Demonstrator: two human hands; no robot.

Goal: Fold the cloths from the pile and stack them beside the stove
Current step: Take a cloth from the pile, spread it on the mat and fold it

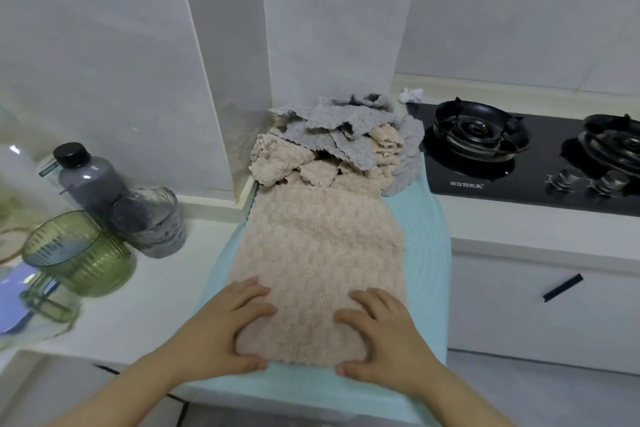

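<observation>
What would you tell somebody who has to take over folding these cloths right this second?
Left hand and right hand: each grips a near corner of the fluffy beige cloth.
That cloth lies spread lengthwise on the mint-green mat. Its far end reaches the jumbled pile of grey and beige cloths against the wall, just left of the black gas stove.
Done: one cloth laid out flat. No folded stack shows yet.
Left: fold this cloth, set it beside the stove, then work through the pile.
</observation>
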